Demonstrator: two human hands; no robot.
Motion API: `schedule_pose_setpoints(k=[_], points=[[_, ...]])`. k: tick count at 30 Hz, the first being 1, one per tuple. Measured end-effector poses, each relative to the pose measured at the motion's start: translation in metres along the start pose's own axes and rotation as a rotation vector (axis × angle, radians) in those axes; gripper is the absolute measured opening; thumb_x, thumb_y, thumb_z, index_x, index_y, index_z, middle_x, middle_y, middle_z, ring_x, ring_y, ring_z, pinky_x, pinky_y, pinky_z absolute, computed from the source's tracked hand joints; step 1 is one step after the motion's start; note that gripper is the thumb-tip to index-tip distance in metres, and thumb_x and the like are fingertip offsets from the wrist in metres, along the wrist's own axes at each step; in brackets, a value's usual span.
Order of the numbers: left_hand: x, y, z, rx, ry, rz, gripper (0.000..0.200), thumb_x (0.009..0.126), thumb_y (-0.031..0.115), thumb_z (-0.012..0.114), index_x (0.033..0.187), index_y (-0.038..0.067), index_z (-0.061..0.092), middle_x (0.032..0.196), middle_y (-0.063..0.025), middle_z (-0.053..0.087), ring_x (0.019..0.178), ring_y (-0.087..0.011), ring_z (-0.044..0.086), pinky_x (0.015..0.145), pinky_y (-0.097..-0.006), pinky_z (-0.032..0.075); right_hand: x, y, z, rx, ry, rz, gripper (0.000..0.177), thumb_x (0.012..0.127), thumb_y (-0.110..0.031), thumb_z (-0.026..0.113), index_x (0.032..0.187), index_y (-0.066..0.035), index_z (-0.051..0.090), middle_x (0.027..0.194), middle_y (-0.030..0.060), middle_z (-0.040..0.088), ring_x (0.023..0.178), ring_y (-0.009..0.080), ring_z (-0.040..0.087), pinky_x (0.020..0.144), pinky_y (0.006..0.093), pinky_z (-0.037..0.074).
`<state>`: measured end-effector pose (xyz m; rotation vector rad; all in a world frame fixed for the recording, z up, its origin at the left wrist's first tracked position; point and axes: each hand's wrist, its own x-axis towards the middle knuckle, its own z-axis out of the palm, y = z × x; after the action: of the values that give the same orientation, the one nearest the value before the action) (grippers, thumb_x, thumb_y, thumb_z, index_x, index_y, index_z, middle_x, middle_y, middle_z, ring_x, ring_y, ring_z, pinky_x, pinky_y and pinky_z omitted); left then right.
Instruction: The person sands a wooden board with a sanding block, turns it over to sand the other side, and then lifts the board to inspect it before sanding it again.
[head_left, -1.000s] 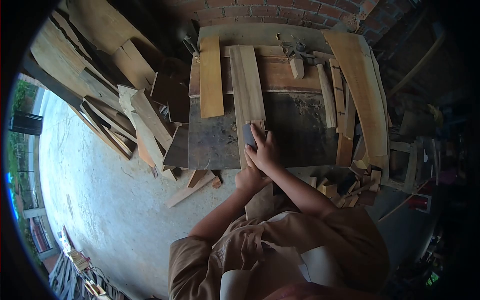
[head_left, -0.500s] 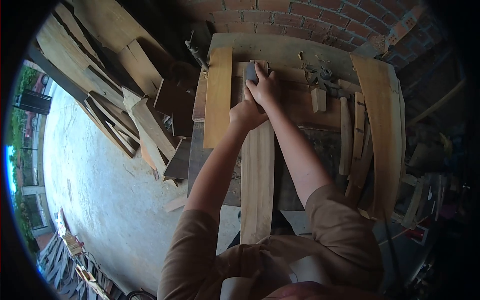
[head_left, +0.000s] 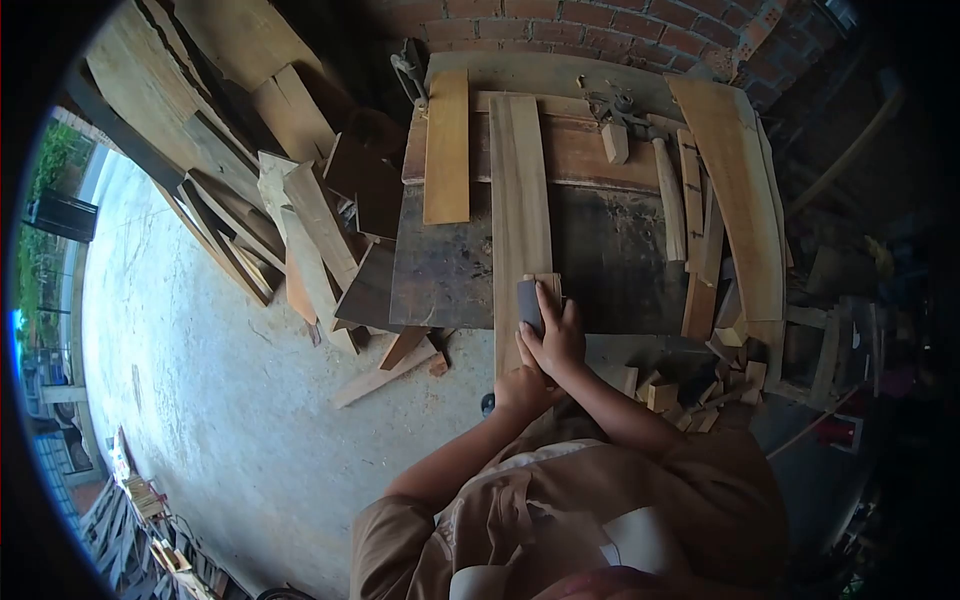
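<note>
A long pale wooden board (head_left: 520, 200) lies lengthwise on the workbench, its near end reaching past the bench edge towards my body. On its near part rests a dark grey sanding block (head_left: 530, 306). My right hand (head_left: 560, 340) is closed over the block, fingers stretched forward along its top. Just behind, my left hand (head_left: 524, 394) is wrapped round the block's near end, close against my right hand. The block's near end and underside are hidden.
A yellowish board (head_left: 447, 150) lies on the workbench (head_left: 440, 270) to the left. At the right are a wooden mallet-like handle (head_left: 669, 200), a small wood block (head_left: 614, 144) and a wide board (head_left: 735, 190). Planks lean at the left; offcuts (head_left: 662, 396) lie below the bench's right side.
Both hands have drawn the sanding block along the board from its far end to the near part, towards my body. My arms are now bent, and the view has shifted.
</note>
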<state>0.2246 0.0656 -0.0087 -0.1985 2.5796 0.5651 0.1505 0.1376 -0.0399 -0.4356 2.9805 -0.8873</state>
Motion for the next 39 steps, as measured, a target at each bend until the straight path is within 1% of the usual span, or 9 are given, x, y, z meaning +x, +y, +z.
schedule_pose_setpoints(k=[6,8,11,14,19,23,28,35,39], points=[[0.04,-0.003,-0.006,0.029,-0.066,0.053,0.116,0.066,0.067,0.055,0.126,-0.022,0.013,0.067,-0.0107,0.064,0.056,-0.0224,0.063,0.047,-0.0334,0.05,0.032,0.002,-0.002,-0.029,0.006,0.011,0.074,0.072,-0.034,0.064,0.136,-0.028,0.028,0.097,0.0196,0.043,0.083,0.0362,0.05,0.07,0.0427,0.044],[0.069,-0.004,-0.028,0.061,0.041,0.114,0.114,0.065,0.073,0.05,0.122,-0.023,0.023,0.063,-0.0128,0.062,0.056,-0.0247,0.063,0.047,-0.035,0.05,0.07,-0.001,-0.008,-0.005,-0.011,0.06,0.073,0.073,-0.034,0.064,0.137,-0.028,0.028,0.098,0.02,0.043,0.083,0.0366,0.05,0.07,0.0427,0.045],[0.129,0.003,-0.084,0.014,0.032,0.078,0.124,0.063,0.071,0.054,0.129,-0.019,0.0,0.069,-0.0152,0.063,0.06,-0.0253,0.064,0.05,-0.0357,0.051,0.146,0.001,-0.004,0.005,-0.013,0.123,0.073,0.073,-0.035,0.063,0.136,-0.03,0.028,0.1,0.0211,0.044,0.086,0.0375,0.051,0.073,0.0426,0.045],[0.203,0.007,-0.132,0.07,0.11,0.024,0.121,0.063,0.07,0.053,0.131,-0.017,0.004,0.073,-0.0153,0.064,0.058,-0.0218,0.064,0.047,-0.0326,0.05,0.239,0.004,0.004,-0.034,0.018,0.135,0.072,0.073,-0.037,0.063,0.136,-0.03,0.029,0.102,0.0226,0.044,0.091,0.038,0.052,0.076,0.0424,0.046],[0.313,0.008,-0.207,0.103,0.183,0.012,0.115,0.066,0.068,0.052,0.133,-0.013,0.005,0.086,-0.0139,0.065,0.073,-0.0227,0.065,0.06,-0.0356,0.052,0.381,0.005,0.011,0.014,0.027,0.13,0.068,0.074,-0.041,0.06,0.135,-0.03,0.031,0.107,0.024,0.045,0.095,0.0379,0.053,0.078,0.0436,0.046],[0.34,0.006,-0.221,0.076,0.258,0.004,0.111,0.067,0.065,0.052,0.133,-0.013,0.009,0.085,-0.0143,0.065,0.073,-0.0239,0.065,0.061,-0.036,0.051,0.411,0.002,0.012,-0.003,0.087,0.125,0.066,0.072,-0.042,0.06,0.132,-0.026,0.039,0.104,0.0222,0.047,0.093,0.0349,0.055,0.078,0.0411,0.046],[0.277,0.002,-0.182,0.051,0.204,0.016,0.11,0.067,0.061,0.055,0.131,-0.016,0.009,0.081,-0.0155,0.065,0.073,-0.0259,0.065,0.06,-0.0369,0.051,0.338,0.006,0.024,-0.078,0.15,0.07,0.066,0.072,-0.041,0.06,0.132,-0.026,0.039,0.099,0.0189,0.046,0.094,0.0356,0.051,0.076,0.0442,0.046],[0.066,-0.01,-0.049,0.041,-0.007,-0.022,0.118,0.065,0.068,0.056,0.125,-0.023,0.011,0.072,-0.0148,0.064,0.061,-0.0258,0.064,0.05,-0.0349,0.051,0.079,-0.012,0.016,-0.061,0.062,-0.014,0.068,0.071,-0.036,0.062,0.133,-0.025,0.036,0.096,0.019,0.045,0.084,0.0344,0.052,0.067,0.0428,0.047],[-0.023,-0.016,0.011,-0.024,-0.132,-0.053,0.122,0.064,0.071,0.055,0.128,-0.02,0.005,0.071,-0.0126,0.064,0.059,-0.0243,0.064,0.049,-0.0353,0.051,-0.035,-0.016,0.005,0.006,0.015,-0.046,0.071,0.072,-0.036,0.063,0.135,-0.024,0.033,0.099,0.0234,0.042,0.087,0.0395,0.049,0.074,0.0453,0.044]])
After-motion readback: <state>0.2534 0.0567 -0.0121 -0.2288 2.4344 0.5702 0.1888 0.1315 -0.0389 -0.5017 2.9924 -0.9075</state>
